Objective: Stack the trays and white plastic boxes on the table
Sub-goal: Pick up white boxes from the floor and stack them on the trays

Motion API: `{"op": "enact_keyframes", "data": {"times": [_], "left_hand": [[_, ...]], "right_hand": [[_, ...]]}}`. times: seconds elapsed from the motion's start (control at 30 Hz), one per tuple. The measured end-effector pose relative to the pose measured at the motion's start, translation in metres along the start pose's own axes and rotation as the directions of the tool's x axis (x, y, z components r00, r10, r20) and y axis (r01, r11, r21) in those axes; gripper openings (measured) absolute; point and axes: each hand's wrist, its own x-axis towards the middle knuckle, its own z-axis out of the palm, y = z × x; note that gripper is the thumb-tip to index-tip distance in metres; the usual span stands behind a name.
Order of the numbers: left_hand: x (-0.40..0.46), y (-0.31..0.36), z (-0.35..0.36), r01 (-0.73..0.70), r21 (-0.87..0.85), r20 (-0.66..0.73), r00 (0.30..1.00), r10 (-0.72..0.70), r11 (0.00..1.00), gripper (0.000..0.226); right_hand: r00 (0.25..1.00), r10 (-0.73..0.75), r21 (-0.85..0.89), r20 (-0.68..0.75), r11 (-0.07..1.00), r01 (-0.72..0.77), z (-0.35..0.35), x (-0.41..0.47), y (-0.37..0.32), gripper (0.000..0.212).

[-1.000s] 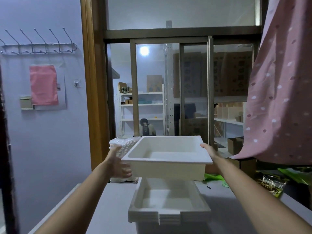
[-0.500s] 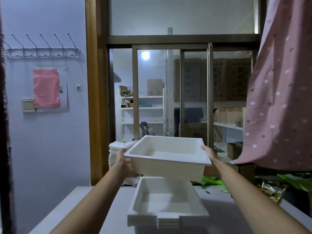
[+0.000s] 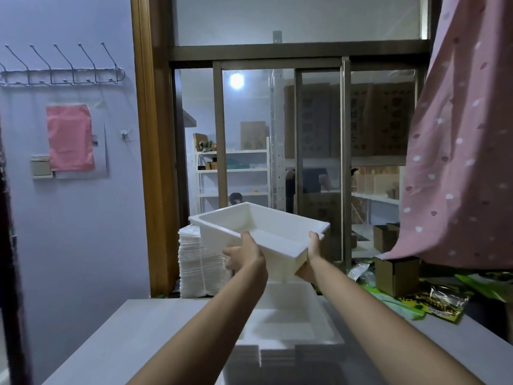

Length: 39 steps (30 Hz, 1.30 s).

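Note:
A white plastic box (image 3: 266, 232) is held up in the air, turned at an angle, above the stack of nested white boxes (image 3: 288, 329) on the grey table (image 3: 144, 337). My left hand (image 3: 244, 254) grips its near rim, thumb on top. My right hand (image 3: 312, 257) grips its near right corner, with the fingers underneath. A tall pile of thin white trays (image 3: 197, 265) stands behind the table at the left, beside the wooden door frame.
A pink dotted curtain (image 3: 466, 151) hangs at the right. Under it lie a small cardboard box (image 3: 397, 276) and green and yellow packets (image 3: 433, 304). Glass sliding doors (image 3: 280, 162) stand behind. A coat rack (image 3: 61, 70) hangs on the left wall.
The held box has turned from square-on to diagonal and moved farther from me. Both hands have shifted from its sides to its near rim. The camera has tilted.

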Motion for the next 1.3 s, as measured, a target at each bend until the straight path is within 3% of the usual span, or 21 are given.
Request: {"op": "enact_keyframes", "data": {"times": [0.13, 0.27, 0.5, 0.7, 0.8, 0.9, 1.0, 1.13, 1.23, 1.3], "left_hand": [[0.007, 0.005, -0.007, -0.06, -0.002, 0.001, 0.998, 0.06, 0.998, 0.061], [0.025, 0.017, -0.026, -0.035, -0.056, 0.031, 0.999, 0.037, 0.998, 0.057], [0.046, 0.053, -0.06, 0.084, 0.056, 0.165, 0.982, -0.092, 0.995, 0.046], [0.046, 0.076, -0.07, 0.127, 0.286, 0.265, 0.942, -0.206, 0.95, 0.042], [0.04, 0.077, -0.067, 0.054, 0.379, 0.324, 0.927, -0.188, 0.924, 0.038], [0.034, 0.065, -0.062, -0.049, 0.458, 0.343, 0.931, -0.125, 0.888, 0.029], [0.03, 0.051, -0.063, -0.06, 0.489, 0.358, 0.924, -0.137, 0.87, 0.027], [0.038, 0.035, -0.061, -0.099, 0.484, 0.385, 0.916, -0.111, 0.869, 0.023], [0.052, 0.027, -0.059, -0.214, 0.562, 0.395, 0.918, -0.032, 0.799, 0.012], [0.061, 0.022, -0.06, -0.284, 0.61, 0.396, 0.918, 0.026, 0.74, 0.012]], "right_hand": [[0.999, 0.005, -0.056, 0.054, 0.998, -0.002, -0.001, -0.014, -0.003, 0.083], [0.999, 0.01, -0.222, -0.04, 0.975, -0.019, -0.023, -0.022, -0.01, 0.099], [0.987, -0.057, -0.198, -0.15, 0.98, 0.027, -0.067, -0.017, -0.04, 0.085], [0.994, -0.073, -0.244, -0.085, 0.969, 0.05, -0.068, -0.012, -0.05, 0.077], [0.997, -0.078, -0.24, -0.015, 0.968, 0.072, -0.055, -0.011, -0.049, 0.058], [0.991, -0.136, -0.394, -0.011, 0.911, 0.12, -0.049, -0.009, -0.047, 0.032], [0.981, -0.175, -0.516, -0.087, 0.85, 0.106, -0.061, 0.001, -0.037, 0.032], [0.99, -0.105, -0.522, -0.098, 0.852, 0.039, -0.069, 0.011, -0.025, 0.032], [0.987, -0.078, -0.552, -0.14, 0.834, -0.012, -0.07, 0.019, -0.02, 0.013], [0.981, -0.08, -0.527, -0.178, 0.849, -0.027, -0.068, 0.018, -0.018, 0.017]]}}
